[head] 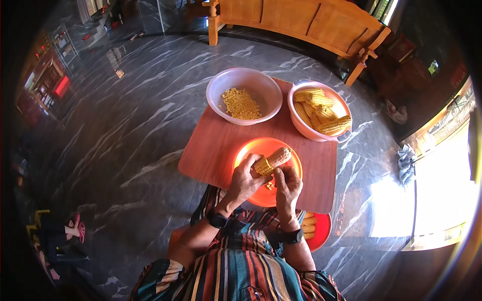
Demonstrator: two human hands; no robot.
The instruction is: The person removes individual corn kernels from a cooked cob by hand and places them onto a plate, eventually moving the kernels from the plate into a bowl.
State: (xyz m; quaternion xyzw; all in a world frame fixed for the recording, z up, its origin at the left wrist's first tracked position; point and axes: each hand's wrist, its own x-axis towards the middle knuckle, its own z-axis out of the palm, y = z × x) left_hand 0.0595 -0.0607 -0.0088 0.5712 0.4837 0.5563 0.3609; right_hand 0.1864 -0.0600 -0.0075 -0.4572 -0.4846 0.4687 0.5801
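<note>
My left hand (pixel 244 180) grips a corn cob (pixel 279 157) above an orange plastic basin (pixel 260 198). The cob's far part is stripped bare; yellow kernels (pixel 263 166) still cover the end near my left fingers. My right hand (pixel 289 185) is at the cob's near side, thumb tip against it and fingers curled; whether anything is pinched there is hidden. A few loose kernels (pixel 270 185) lie in the orange basin between my hands. Farther off, a pale lilac basin (pixel 269 88) holds a heap of kernels (pixel 241 104). Beside it, a pink two-handled basin (pixel 300 125) holds several unshelled cobs (pixel 320 109).
The basins stand on a low reddish-brown wooden table (pixel 211 146). Below its near right edge, a red basin (pixel 321 233) with more cobs is partly hidden. A wooden bench (pixel 290 19) stands beyond on the marble-patterned floor (pixel 143 124). Another person's foot (pixel 81 230) shows at lower left.
</note>
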